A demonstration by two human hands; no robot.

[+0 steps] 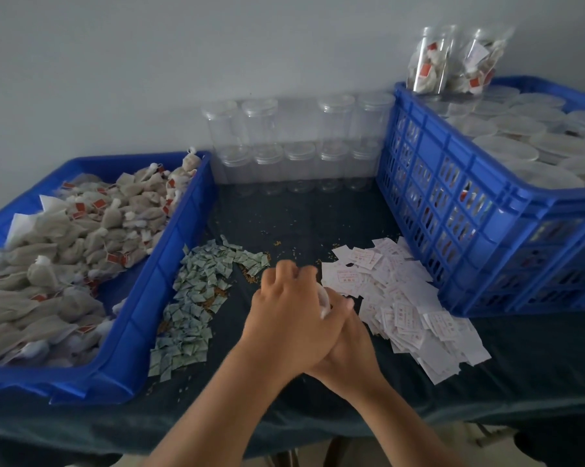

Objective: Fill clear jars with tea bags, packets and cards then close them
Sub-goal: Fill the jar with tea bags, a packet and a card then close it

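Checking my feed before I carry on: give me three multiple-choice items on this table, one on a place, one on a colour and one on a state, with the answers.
1. Where do the green packets lie?
A. on the floor
B. on the cloth, between the tea bag tray and the cards
C. on a shelf

2. What colour is the crate on the right?
A. red
B. blue
C. yellow

3. The clear jars by the wall are:
A. empty
B. full of cards
C. full of packets

Answers: 1 B, the pile sits on the dark cloth with the tray to its left and the cards to its right; 2 B, its slotted walls are blue; 3 A, one sees straight through them.
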